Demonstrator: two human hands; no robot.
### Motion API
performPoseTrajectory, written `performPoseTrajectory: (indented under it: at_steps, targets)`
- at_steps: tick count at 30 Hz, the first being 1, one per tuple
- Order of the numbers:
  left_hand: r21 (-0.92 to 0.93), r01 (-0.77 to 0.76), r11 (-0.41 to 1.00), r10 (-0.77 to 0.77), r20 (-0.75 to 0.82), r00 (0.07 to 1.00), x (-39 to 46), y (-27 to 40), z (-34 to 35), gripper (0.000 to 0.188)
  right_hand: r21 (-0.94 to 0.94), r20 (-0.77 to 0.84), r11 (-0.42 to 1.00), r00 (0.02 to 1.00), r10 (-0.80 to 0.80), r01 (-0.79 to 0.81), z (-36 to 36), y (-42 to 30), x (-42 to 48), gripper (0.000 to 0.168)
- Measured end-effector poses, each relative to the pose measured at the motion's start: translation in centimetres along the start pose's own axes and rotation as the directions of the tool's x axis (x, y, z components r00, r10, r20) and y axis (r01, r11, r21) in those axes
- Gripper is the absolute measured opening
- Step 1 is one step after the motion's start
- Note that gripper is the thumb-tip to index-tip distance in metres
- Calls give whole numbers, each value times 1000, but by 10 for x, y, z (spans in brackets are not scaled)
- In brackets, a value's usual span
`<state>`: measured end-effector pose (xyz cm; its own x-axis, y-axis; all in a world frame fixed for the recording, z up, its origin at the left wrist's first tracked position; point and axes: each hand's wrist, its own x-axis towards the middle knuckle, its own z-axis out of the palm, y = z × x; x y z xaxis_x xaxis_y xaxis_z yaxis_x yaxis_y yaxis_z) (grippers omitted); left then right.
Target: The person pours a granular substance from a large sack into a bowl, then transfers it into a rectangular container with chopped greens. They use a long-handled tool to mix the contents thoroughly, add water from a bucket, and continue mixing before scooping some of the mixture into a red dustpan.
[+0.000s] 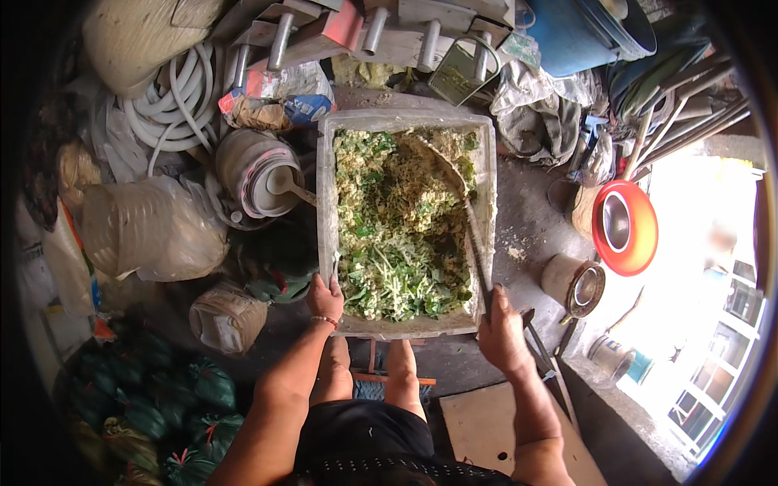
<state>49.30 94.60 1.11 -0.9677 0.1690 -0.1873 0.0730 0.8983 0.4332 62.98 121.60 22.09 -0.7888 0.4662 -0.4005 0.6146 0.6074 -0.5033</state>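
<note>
Before me stands a large rectangular plastic tub (406, 328), filled with a crumbly tan mash (425, 206) mixed with chopped green leaves (395, 285). My left hand (325, 299) grips the tub's near left rim, the thumb lying along it. In my right hand (503, 333) is the dark handle of a long-handled scoop or spatula (477, 249). Its handle crosses the tub's right side, and its head rests in the mash towards the far right, partly covered with it. The greener, paler shreds lie at the near end; the browner mash is at the far end.
Left of the tub, a round container (258, 173) holds a ladle (285, 182); a coiled hose (173, 100) lies behind. Several tied dark green bags (164, 395) fill the lower left. On the right are a bucket (574, 285), an orange basin (629, 228) and a wooden board (480, 419).
</note>
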Motion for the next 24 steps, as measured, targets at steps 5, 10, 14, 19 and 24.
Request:
performPoseTrajectory:
  at_steps: [5, 10, 14, 19, 24]
  targets:
    - [-21, 46, 999, -45, 33, 998, 1, -13, -8, 28, -582, 136, 813, 989, 65, 27, -37, -8, 53, 66]
    - [-102, 31, 994, -26, 51, 998, 2, 7, -1, 24, -823, 356, 459, 933, -43, 335, 55, 82, 124, 71]
    - [-79, 5, 997, -2, 28, 1000, 3, -6, -2, 21, -530, 255, 840, 967, 28, 115, 71, 28, 72, 76]
    - [-64, 2, 998, 0, 31, 1000, 4, 1, -13, 21, -448, 270, 858, 953, -137, 250, 22, 1, 55, 73]
    - [-107, -4, 994, 9, 47, 999, 5, 16, -12, 20, -263, 264, 964, 964, 41, 31, 33, 17, 134, 67]
